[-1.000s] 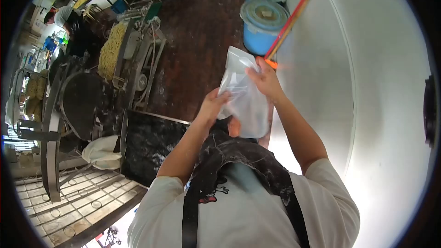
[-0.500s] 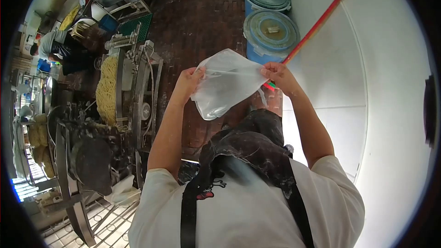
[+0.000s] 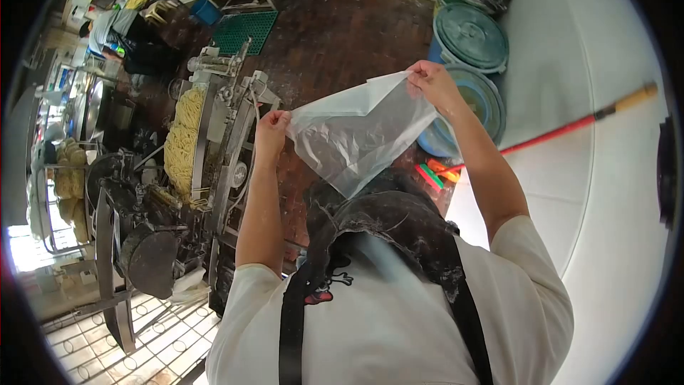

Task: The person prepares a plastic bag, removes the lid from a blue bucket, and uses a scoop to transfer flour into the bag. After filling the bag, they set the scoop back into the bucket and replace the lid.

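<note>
A clear plastic bag [image 3: 356, 135] is stretched between my two hands in front of my dark, dusty apron [image 3: 385, 207]. My left hand [image 3: 272, 132] pinches its left upper corner, fingers closed. At the other upper corner, a little higher, my right hand [image 3: 433, 85] grips the plastic between thumb and fingers. The bag's lower part hangs down to a point above the apron, and the floor shows through it. Behind my right hand and forearm stands a lidded blue bin [image 3: 474, 103], partly hidden.
A machine with a pile of yellow noodles [image 3: 184, 139] stands at left. Another lidded bin [image 3: 472, 36] is at upper right. A red-handled broom [image 3: 548, 135] leans on the white wall. A person [image 3: 132, 36] bends over at far left. A green mat [image 3: 246, 32] lies on the floor.
The bag has been pulled wider and flatter, its upper edge now stretched. My hands have moved apart, the right one up, the left one slightly left and down. The view has turned.
</note>
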A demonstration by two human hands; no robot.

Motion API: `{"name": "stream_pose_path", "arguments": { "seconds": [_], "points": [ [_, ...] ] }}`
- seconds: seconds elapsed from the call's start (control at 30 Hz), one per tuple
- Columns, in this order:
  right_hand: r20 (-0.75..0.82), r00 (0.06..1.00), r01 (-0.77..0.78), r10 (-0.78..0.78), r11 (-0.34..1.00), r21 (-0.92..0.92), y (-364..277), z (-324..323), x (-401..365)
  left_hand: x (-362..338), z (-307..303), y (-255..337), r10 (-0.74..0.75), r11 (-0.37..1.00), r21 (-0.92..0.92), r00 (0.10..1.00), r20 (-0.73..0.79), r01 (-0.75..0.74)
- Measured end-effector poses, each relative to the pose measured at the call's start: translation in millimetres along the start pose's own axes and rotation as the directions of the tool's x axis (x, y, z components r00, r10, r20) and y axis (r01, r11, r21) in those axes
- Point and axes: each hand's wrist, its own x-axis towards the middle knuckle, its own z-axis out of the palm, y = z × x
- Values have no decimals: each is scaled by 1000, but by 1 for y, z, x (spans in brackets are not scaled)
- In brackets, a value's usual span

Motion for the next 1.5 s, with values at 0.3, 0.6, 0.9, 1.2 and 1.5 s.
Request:
{"name": "stream_pose_path", "arguments": {
  "seconds": [0.3,0.6,0.9,1.2,1.5],
  "points": [
    [112,986,-100,120,979,-175,-28,50,169,134,-44,-34,-19,991,-133,982,-186,-6],
    [-19,989,-151,150,986,-71,-31,106,309,284,-87,41,-20,559,-823,994,110,102],
    [57,970,-241,234,958,158,19,65,406,414,-23,29,-150,800,-557,973,174,222],
    [36,951,-292,306,859,421,59,26,506,529,10,74,-115,798,-589,991,62,130],
    [180,933,-359,312,846,394,51,-4,613,599,47,99,-153,925,-364,983,-99,107]
  ]
}}
